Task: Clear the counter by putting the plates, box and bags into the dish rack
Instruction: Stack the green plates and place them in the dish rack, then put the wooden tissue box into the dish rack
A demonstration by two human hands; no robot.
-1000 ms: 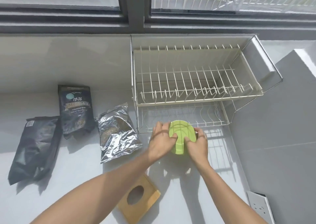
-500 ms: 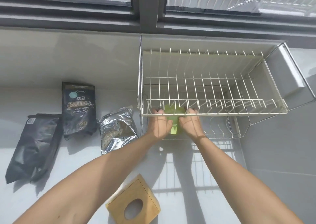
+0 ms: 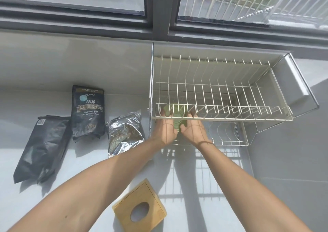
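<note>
Plates [image 3: 178,115] are clasped between left hand [image 3: 164,129] and right hand [image 3: 193,131], fingers closed round them, rack [image 3: 221,119] slots at 12 o'clock

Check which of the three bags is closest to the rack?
The crinkled silver foil bag; both black bags lie farther left of the dish rack.

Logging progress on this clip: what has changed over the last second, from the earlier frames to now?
Both hands, left hand and right hand, carried the green plates from the counter's open front area forward into the dish rack's lower tier, beneath the upper shelf; they still grip them. The three bags and wooden box stayed on the counter.
</note>
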